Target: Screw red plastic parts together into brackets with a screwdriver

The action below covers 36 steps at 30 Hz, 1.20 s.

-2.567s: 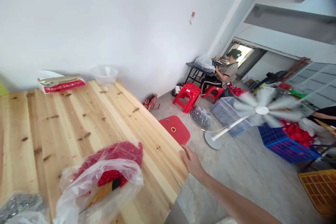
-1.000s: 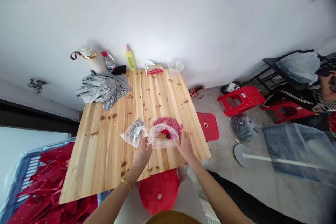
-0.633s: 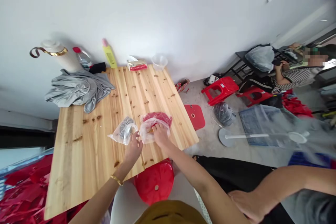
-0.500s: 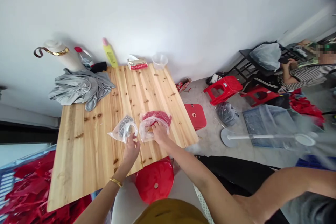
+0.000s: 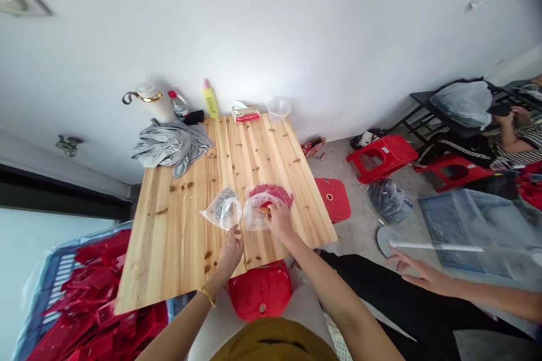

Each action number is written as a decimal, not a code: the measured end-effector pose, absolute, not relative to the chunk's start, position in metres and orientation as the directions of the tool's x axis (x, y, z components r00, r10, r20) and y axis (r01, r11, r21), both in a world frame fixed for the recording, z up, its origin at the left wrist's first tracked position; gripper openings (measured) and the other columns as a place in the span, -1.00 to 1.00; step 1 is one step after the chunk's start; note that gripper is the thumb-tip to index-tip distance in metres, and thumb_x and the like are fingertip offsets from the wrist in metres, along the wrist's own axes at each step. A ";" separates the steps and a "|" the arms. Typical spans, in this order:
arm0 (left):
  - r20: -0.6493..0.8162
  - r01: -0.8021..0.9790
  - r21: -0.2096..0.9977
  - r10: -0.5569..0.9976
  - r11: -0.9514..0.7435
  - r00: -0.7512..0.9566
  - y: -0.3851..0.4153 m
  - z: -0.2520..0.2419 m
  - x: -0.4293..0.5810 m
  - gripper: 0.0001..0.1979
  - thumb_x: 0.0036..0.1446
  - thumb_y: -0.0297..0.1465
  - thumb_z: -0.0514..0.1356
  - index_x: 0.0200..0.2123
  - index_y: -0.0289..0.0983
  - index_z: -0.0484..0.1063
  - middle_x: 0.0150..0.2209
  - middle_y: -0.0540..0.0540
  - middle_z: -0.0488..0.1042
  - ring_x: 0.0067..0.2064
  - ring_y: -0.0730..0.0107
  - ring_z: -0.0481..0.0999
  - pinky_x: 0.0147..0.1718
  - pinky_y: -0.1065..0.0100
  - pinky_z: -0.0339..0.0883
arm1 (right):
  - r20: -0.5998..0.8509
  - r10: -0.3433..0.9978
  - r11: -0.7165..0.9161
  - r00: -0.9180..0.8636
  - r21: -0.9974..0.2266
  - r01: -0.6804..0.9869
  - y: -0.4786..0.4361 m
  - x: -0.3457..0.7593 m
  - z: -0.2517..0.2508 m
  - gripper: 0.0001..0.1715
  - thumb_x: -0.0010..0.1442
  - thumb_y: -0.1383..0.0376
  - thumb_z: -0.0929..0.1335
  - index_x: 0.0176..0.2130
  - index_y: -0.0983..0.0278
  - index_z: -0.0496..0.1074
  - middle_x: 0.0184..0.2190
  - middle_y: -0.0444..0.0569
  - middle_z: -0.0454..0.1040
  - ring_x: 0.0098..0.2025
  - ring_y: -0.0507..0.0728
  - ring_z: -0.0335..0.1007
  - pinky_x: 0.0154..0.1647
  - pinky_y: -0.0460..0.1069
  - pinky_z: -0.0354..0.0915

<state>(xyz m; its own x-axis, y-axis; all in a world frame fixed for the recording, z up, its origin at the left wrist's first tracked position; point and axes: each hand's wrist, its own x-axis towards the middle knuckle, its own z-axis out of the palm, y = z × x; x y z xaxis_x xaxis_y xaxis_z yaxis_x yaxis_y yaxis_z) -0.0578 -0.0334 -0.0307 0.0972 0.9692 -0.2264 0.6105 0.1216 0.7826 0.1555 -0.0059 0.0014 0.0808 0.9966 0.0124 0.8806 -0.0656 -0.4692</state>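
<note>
Two clear plastic bags lie side by side on the wooden table [image 5: 165, 248]. The left bag [image 5: 223, 208] has its mouth turned toward me and holds small grey pieces. At its near edge is my left hand [image 5: 232, 248], fingers curled together, and whatever is between the fingertips is too small to make out. Small red pieces [image 5: 271, 189] fill the far part of the right bag [image 5: 254, 219]. My right hand [image 5: 280, 220] reaches into that bag's mouth with closed fingers, beside an orange-brown item [image 5: 265, 211]. What these fingertips hold is hidden.
A grey cloth [image 5: 171, 144], white flask [image 5: 154, 102], water bottle [image 5: 178, 105], yellow bottle [image 5: 210, 100], tissue pack [image 5: 245, 113] and plastic tub [image 5: 278, 109] line the far edge. Red parts fill a blue crate [image 5: 55, 287] at left. Another person's hand [image 5: 423, 275] extends at right.
The view has swung left, shifting the table rightward. My left hand has drawn back from the left bag's mouth to its near edge. The other person's hand has come into view at right.
</note>
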 end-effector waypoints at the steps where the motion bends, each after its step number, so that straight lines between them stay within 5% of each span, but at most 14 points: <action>1: -0.247 0.619 0.773 0.964 0.136 0.097 -0.028 -0.031 -0.054 -0.59 0.10 -0.43 0.05 0.05 -0.33 0.28 -0.18 -0.17 0.51 -0.42 0.38 0.54 -0.29 0.23 0.48 | 0.012 0.993 -0.096 0.117 -0.491 0.866 -0.007 0.158 0.001 -0.67 0.36 0.19 0.36 0.06 0.27 0.43 0.07 0.05 0.45 0.01 0.19 0.45 0.02 0.18 0.42; 10: -0.334 0.701 0.676 0.942 0.226 0.018 0.007 -0.025 -0.009 -0.60 0.18 -0.35 0.20 0.05 -0.37 0.27 -0.02 -0.34 0.48 -0.02 0.03 0.55 -0.08 0.11 0.39 | -0.068 0.914 -0.356 0.399 -0.604 0.713 -0.024 0.215 -0.011 -0.64 0.36 0.20 0.37 0.09 0.29 0.40 0.04 0.05 0.46 -0.04 0.18 0.48 -0.04 0.16 0.45; 19: -0.343 0.715 0.652 0.939 0.253 -0.019 0.025 -0.023 -0.012 -0.74 0.17 -0.40 0.20 -0.07 -0.31 0.33 -0.37 -0.09 0.49 -0.27 0.16 0.57 -0.32 0.29 0.31 | -0.213 0.881 -0.446 0.422 -0.672 0.591 -0.012 0.222 -0.026 -0.64 0.35 0.20 0.37 0.08 0.30 0.41 0.02 0.04 0.47 -0.07 0.16 0.49 -0.07 0.14 0.46; 25: -0.270 0.679 0.702 0.962 0.216 -0.027 0.032 -0.005 -0.018 -0.95 0.20 -0.41 0.12 -0.26 -0.25 0.33 -0.43 -0.02 0.45 -0.35 0.30 0.52 -0.37 0.36 0.24 | -0.240 0.856 -0.479 0.458 -0.700 0.529 -0.007 0.224 -0.012 -0.66 0.36 0.20 0.37 0.07 0.28 0.42 0.04 0.04 0.47 -0.05 0.17 0.49 -0.05 0.14 0.46; 36: -0.196 0.602 0.775 0.979 0.195 -0.065 0.048 0.028 -0.016 -0.85 0.21 -0.27 0.08 -0.34 -0.21 0.32 -0.45 -0.02 0.47 -0.37 0.28 0.52 -0.35 0.34 0.28 | -0.146 0.859 -0.420 0.490 -0.749 0.513 0.019 0.228 0.022 -0.67 0.35 0.20 0.38 0.05 0.30 0.43 0.01 0.03 0.48 -0.08 0.16 0.50 -0.08 0.12 0.47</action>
<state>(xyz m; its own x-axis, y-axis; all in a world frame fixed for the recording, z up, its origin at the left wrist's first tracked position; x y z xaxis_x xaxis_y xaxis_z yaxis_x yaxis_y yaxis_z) -0.0157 0.0477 0.0283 -0.0652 0.9785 -0.1956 0.6018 0.1949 0.7745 0.2280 0.0189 0.0218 0.4904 0.8592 -0.1460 0.5130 -0.4200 -0.7486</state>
